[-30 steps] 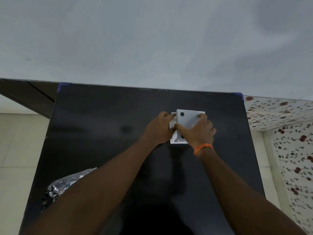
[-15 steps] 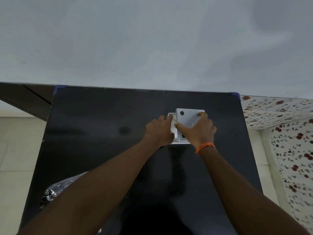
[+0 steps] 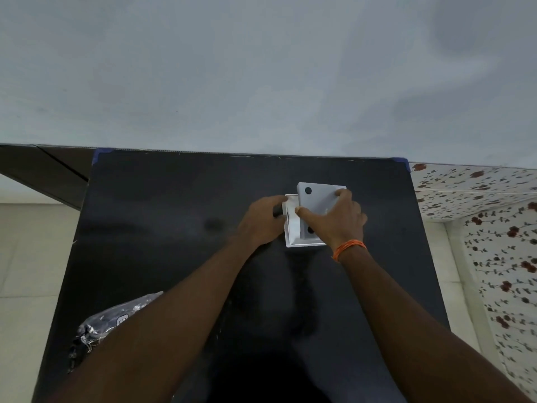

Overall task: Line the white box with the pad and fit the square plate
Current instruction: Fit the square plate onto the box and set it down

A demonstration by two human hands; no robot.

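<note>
A small white box (image 3: pixel 293 225) rests on the black table (image 3: pixel 174 228), past its middle. Over it I hold a pale grey square plate (image 3: pixel 318 197) with dark round holes; it is tilted, its far edge raised. My right hand (image 3: pixel 334 222) grips that plate from above, thumb on its left edge and fingers on its right edge. My left hand (image 3: pixel 261 222) is pressed against the box's left wall, fingers curled around something small and dark. The pad and the inside of the box are hidden by the plate and my hands.
A crumpled clear plastic bag (image 3: pixel 116 321) lies near the table's front left edge, partly under my left forearm. A grey wall rises right behind the table. Flower-patterned tiles (image 3: pixel 494 228) border the right side, and pale floor lies to the left.
The plate has tipped up and shifted slightly right, uncovering more of the box's left rim. My left hand has slid a little left along the box wall.
</note>
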